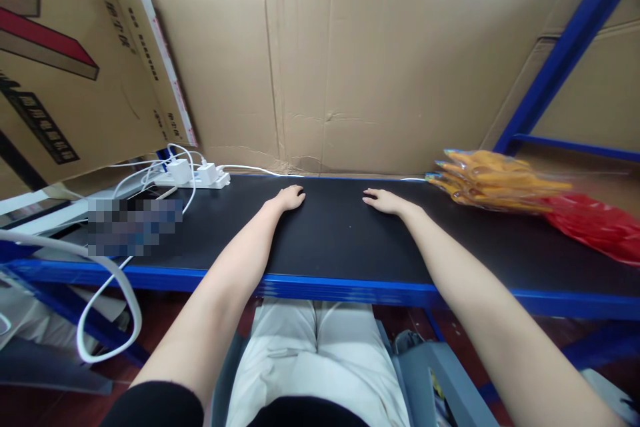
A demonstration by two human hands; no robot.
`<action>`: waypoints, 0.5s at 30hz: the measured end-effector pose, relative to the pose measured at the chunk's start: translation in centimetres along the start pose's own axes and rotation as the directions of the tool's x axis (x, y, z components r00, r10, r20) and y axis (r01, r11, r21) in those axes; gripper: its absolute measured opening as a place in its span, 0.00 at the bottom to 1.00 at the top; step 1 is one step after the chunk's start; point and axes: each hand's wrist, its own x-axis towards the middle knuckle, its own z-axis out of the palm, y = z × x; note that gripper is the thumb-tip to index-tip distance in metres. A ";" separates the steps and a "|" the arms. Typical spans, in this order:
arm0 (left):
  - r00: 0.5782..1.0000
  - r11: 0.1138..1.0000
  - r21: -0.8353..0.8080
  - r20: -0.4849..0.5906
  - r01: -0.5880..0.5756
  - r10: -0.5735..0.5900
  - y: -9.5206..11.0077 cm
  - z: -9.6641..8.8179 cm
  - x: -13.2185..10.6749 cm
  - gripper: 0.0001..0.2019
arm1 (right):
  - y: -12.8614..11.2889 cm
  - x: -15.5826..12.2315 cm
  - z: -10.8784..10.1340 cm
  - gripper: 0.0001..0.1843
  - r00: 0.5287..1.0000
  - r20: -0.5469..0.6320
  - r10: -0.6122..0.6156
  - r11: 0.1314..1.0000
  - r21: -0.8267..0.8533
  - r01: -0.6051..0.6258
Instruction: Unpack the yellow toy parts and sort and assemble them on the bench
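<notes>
Left hand [291, 198] and right hand [384, 201] rest, fingers loose and empty, on the black tabletop [340, 240], seemingly pausing, and any pickup calls for reaching sideways!

One grey chair [459, 373] marks the clock's centre. Two grips, a left hand [291, 198] near eleven o'clock and a right hand [384, 201] at one, share one bench [330, 247]. Between ten and eleven: one white power strip [221, 180], two white adapters [179, 171], one printed cardboard box [60, 40], and white cables [193, 177] too tangled to count. Toward two: one clear pack of orange-yellow pieces [495, 180], their number unclear, and one red plastic bundle [595, 223].
</notes>
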 end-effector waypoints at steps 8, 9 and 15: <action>1.000 1.000 -0.011 -0.017 -0.012 0.011 0.0 0.1 0.1 0.24 | 0.5 0.1 0.1 0.28 0.998 -0.044 -0.051 0.998 0.027 0.052; 1.000 1.000 -0.014 -0.017 -0.013 0.013 0.0 0.1 0.1 0.24 | 0.5 0.2 0.2 0.27 0.997 -0.047 -0.053 0.998 0.028 0.054; 1.000 1.000 -0.022 -0.026 -0.018 0.018 -0.1 0.1 0.1 0.23 | 0.4 0.1 0.1 0.27 0.998 -0.034 -0.044 0.999 0.016 0.044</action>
